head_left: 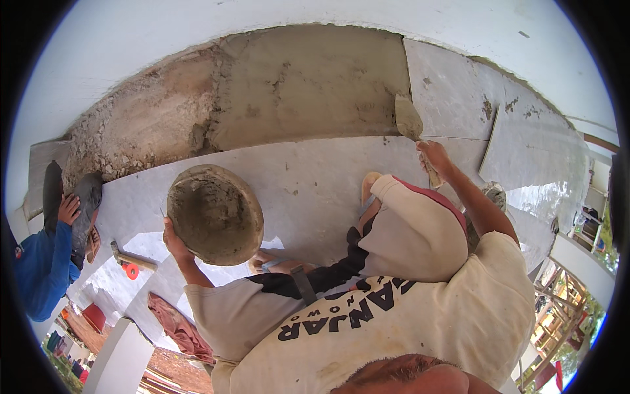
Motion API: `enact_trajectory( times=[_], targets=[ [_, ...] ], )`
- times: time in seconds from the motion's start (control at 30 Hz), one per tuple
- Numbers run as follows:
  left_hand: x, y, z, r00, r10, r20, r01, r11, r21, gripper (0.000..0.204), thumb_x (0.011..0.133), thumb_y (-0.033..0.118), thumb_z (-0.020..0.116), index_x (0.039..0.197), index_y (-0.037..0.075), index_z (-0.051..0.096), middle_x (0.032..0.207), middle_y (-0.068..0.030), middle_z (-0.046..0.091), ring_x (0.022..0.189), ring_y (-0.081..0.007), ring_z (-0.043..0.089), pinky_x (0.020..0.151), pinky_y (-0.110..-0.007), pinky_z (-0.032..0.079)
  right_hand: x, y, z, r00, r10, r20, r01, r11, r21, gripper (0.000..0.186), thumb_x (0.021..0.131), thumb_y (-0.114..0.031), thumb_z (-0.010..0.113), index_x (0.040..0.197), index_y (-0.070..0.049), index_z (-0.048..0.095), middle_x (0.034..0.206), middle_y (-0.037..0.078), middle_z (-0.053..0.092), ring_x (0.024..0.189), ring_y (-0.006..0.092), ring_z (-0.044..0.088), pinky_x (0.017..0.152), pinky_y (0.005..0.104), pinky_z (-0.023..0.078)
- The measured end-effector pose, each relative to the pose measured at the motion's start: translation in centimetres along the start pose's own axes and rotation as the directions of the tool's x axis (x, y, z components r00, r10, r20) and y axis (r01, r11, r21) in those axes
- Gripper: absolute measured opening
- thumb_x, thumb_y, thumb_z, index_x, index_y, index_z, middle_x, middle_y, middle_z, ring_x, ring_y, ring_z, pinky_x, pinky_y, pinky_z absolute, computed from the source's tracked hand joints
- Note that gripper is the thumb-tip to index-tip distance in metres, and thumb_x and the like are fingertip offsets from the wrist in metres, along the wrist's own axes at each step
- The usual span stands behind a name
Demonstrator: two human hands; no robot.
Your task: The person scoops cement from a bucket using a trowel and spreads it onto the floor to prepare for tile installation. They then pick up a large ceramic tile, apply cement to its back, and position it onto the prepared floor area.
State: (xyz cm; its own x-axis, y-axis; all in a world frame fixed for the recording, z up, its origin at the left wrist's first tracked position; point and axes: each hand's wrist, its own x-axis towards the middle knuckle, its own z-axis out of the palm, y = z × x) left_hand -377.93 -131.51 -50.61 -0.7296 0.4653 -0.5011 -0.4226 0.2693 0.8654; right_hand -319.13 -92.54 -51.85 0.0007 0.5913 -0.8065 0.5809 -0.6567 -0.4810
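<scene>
Trowel blade (408,118) fwd of R hand (434,157), clenched on handle (434,178); L hand (176,241) gripping bowl (254,211).

Smooth grey tiled floor (302,164). Along its far edge, left to right: rough brown rubble-strewn ground (151,111), a flat bed of wet grey mortar (315,85), pale grey tiles (446,79) with dark spatters (486,108). Near its left edge: a wooden-handled hammer (141,262), a round red object (132,271) just beside it, and a crumpled reddish-brown cloth (177,322).

Black lettering (351,311) on cream shirt (453,322)
</scene>
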Motion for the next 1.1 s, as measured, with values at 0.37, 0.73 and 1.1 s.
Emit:
enact_trajectory(
  times=[0.37,0.73,1.1],
  targets=[
    [-0.3,0.6,1.0,1.000,-0.022,0.022,0.022,1.000,-0.016,0.057,0.105,0.042,0.041,0.130,-0.008,0.054,0.126,-0.0187,0.062,0.111,-0.0288,0.063,0.096,-0.040,0.051,3.1,3.5,7.9,0.980,-0.062,-0.187,0.127,0.926,0.355,0.031,0.097,-0.037,0.056,0.092,-0.006,0.054,0.068,0.008,0.055,0.052,0.0193,0.055,0.046,0.0362,0.047],
    [-0.1,0.1,0.5,1.000,-0.001,0.031,0.001,1.000,0.001,0.057,0.105,0.043,0.041,0.130,-0.007,0.055,0.126,-0.0183,0.062,0.111,-0.0283,0.063,0.096,-0.040,0.051,4.3,4.6,7.2,0.979,-0.072,-0.193,0.136,0.930,0.341,0.034,0.097,-0.037,0.052,0.090,-0.004,0.055,0.066,0.009,0.055,0.049,0.0210,0.054,0.045,0.0380,0.047],
    [-0.3,0.4,1.3,0.999,0.006,0.035,-0.005,0.999,-0.032,0.058,0.104,0.044,0.042,0.126,-0.008,0.058,0.121,-0.0180,0.064,0.106,-0.0273,0.064,0.091,-0.039,0.052,5.8,2.8,8.2,0.990,0.044,-0.134,0.033,0.850,0.526,0.034,0.094,-0.040,0.057,0.089,-0.006,0.058,0.065,0.008,0.056,0.049,0.0206,0.054,0.044,0.0371,0.046]
  ],
)
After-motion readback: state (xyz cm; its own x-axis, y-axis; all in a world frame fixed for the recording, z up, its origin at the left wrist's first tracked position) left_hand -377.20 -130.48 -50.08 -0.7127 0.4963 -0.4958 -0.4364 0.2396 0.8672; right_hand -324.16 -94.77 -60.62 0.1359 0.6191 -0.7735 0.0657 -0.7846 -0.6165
